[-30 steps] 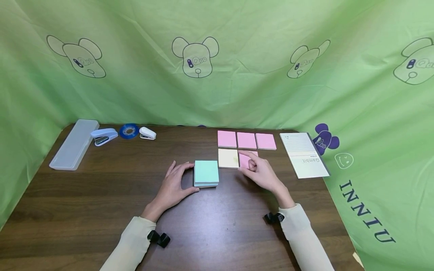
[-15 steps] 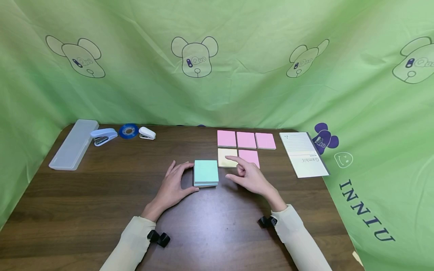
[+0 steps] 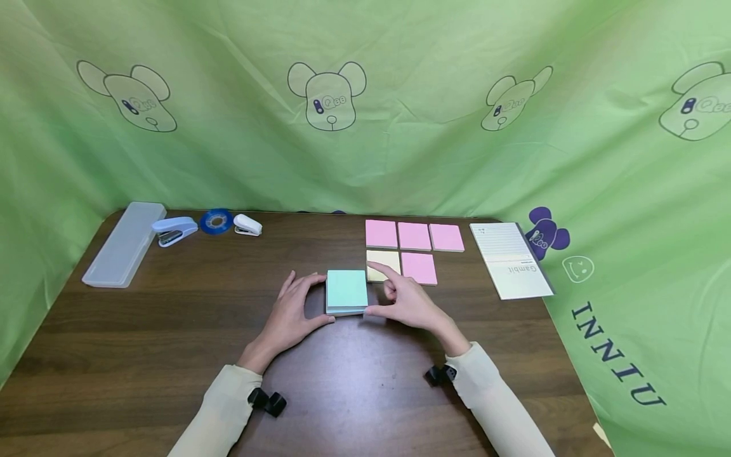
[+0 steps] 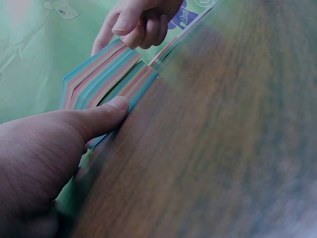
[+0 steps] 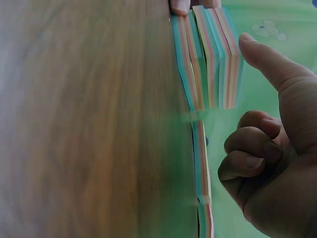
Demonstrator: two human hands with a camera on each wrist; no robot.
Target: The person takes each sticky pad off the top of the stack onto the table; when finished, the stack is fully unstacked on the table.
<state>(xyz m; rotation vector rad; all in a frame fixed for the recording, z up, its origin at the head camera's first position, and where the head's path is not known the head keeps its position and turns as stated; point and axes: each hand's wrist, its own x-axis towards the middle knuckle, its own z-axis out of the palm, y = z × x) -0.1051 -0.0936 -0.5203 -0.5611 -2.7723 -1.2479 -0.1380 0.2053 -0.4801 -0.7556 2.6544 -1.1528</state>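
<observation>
A stack of sticky notes with a mint-green top sheet (image 3: 346, 289) lies mid-table on the dark wood table (image 3: 171, 336). My left hand (image 3: 294, 311) holds it from the left, thumb against its near edge and fingertips at its far left corner. The left wrist view shows that thumb (image 4: 106, 111) pressed on the stack's striped side (image 4: 99, 74). My right hand (image 3: 408, 303) is at the stack's right side. Its thumb reaches toward the near right corner, its index finger points over a yellow note (image 3: 378, 259), and its other fingers are curled (image 5: 252, 148). It holds nothing.
Three pink notes (image 3: 414, 236) lie in a row, another pink note (image 3: 419, 268) beside the yellow one. A lined notepad (image 3: 510, 260) lies at the right. A clear case (image 3: 124, 243), blue stapler (image 3: 173, 230), tape roll (image 3: 216, 221) and white stapler (image 3: 248, 225) line the back left.
My right hand has left the pink note in the second row and moved left to the right side of the green-topped stack. My left hand has stayed on the stack.
</observation>
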